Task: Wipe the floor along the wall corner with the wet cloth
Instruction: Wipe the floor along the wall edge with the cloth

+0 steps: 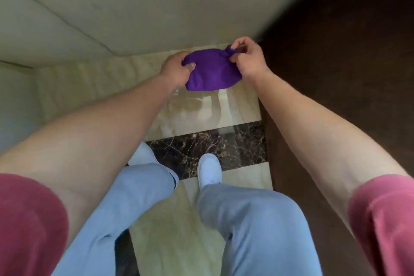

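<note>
While both hands hold the purple cloth [209, 70] stretched, left fingers [190, 65] and right fingers [235, 57] pinch opposite edges (probably refolding it) above the marble floor [197, 114].

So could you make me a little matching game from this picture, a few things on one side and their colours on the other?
Things:
1. cloth held between the left hand and right hand
2. sleeves
3. trousers
4. floor stripe

Colours:
A. light blue
B. dark veined marble
C. purple
D. dull red

Pairs: 1-C, 2-D, 3-A, 4-B
</note>
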`<state>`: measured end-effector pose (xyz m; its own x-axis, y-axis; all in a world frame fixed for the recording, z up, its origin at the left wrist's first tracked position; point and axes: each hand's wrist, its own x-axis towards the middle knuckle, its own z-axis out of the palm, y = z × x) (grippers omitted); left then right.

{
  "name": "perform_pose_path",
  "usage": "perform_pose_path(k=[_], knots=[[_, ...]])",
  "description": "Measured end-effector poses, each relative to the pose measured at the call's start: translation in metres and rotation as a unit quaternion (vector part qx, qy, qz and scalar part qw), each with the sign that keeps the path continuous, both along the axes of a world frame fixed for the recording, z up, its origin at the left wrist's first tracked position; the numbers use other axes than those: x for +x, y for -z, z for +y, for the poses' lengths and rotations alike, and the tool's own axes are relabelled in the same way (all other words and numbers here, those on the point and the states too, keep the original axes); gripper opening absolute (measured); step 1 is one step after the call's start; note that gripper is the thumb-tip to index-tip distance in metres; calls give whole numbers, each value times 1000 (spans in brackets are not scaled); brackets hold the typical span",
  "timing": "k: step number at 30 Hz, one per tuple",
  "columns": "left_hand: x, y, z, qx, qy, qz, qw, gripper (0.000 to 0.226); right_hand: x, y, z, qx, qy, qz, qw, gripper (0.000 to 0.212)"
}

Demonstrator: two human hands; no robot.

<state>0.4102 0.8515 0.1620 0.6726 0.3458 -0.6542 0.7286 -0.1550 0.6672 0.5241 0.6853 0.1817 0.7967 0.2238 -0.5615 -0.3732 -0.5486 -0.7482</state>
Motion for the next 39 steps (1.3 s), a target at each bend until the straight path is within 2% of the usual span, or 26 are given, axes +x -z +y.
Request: perform_pose_path(k=[3, 8, 13, 16, 18, 19, 21, 23, 27, 30, 33, 37, 39], knots=[[6, 87, 0, 11, -1, 1, 1000, 30, 5, 90, -5, -57, -14, -69, 996, 40], [17, 191, 10, 31, 20, -29, 999, 25, 14, 199, 7, -67, -40, -134, 988, 36], [32, 230, 27, 129, 6, -67, 989, 29, 30, 233, 28, -101, -68, -218, 968, 26], [20, 231, 44, 206, -4, -96, 974, 33, 18, 222, 35, -201, -89, -340, 914, 32], [-1, 232, 58, 284, 24, -110, 952, 37, -8, 217, 39, -204, -162, -408, 875, 32], [-13, 233, 64, 321, 48, -110, 939, 41, -21, 218, 42, -193, -233, -406, 862, 36], [-37, 235, 75, 379, 109, -78, 916, 53, -40, 226, 48, -212, -375, -344, 834, 50], [-63, 245, 82, 412, 186, -31, 892, 64, -44, 239, 49, -255, -437, -278, 817, 59], [-89, 257, 88, 397, 301, 28, 867, 73, -7, 253, 27, -304, -403, -252, 826, 63], [-94, 246, 88, 383, 283, 71, 876, 77, 37, 244, -18, -342, -322, -237, 850, 63], [-107, 238, 92, 375, 274, 120, 877, 85, 58, 241, -51, -361, -322, -214, 849, 76], [-150, 238, 112, 342, 234, 186, 891, 90, 39, 259, -9, -340, -224, -194, 893, 81], [-167, 236, 119, 323, 225, 209, 895, 90, 20, 264, 20, -340, -236, -196, 889, 82]])
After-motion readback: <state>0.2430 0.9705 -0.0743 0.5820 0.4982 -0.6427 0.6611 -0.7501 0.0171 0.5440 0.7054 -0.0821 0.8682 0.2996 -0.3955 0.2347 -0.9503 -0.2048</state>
